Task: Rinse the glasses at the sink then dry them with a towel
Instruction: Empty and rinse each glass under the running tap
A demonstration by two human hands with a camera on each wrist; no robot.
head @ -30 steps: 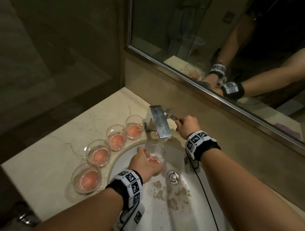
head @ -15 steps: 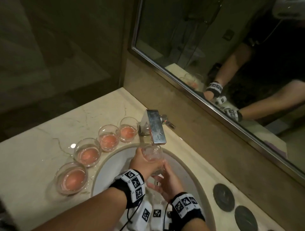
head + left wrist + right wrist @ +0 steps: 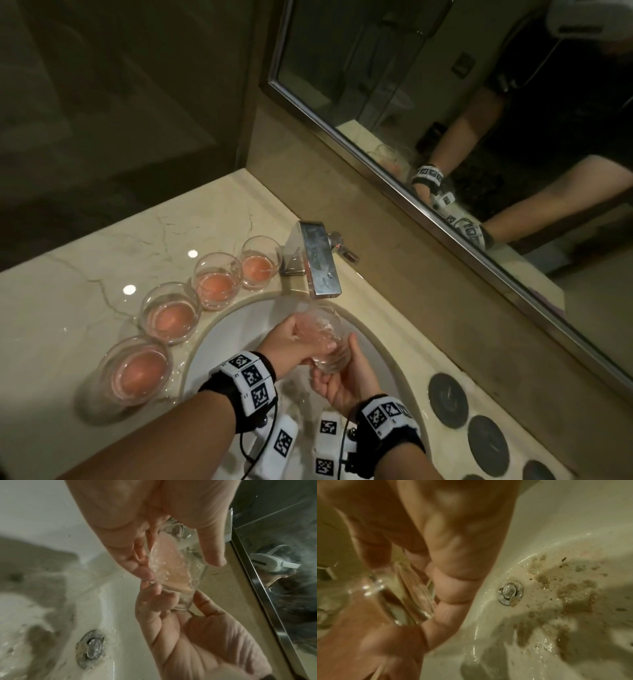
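Observation:
A clear glass (image 3: 324,337) sits tilted under the faucet spout (image 3: 320,270), over the white sink (image 3: 236,329). My left hand (image 3: 298,339) grips its side, thumb on one wall and fingers on the other. My right hand (image 3: 339,363) cups and holds its thick base from below. In the left wrist view, water runs into the glass (image 3: 173,569) and pale pink water swirls inside, between my left hand (image 3: 178,566) and right hand (image 3: 175,593). The right wrist view shows the glass base (image 3: 406,596) against my curled right fingers (image 3: 452,588). No towel is in view.
Several glasses of pink liquid (image 3: 171,317) line the marble counter (image 3: 68,308) along the sink's left rim. Brown grime lies around the drain (image 3: 510,592). Dark round coasters (image 3: 448,399) sit right of the basin. A mirror (image 3: 445,102) hangs on the wall behind the faucet.
My right hand left the faucet lever and came down under the glass to hold its base. The glass now tilts more under the spout, with my left hand still on it.

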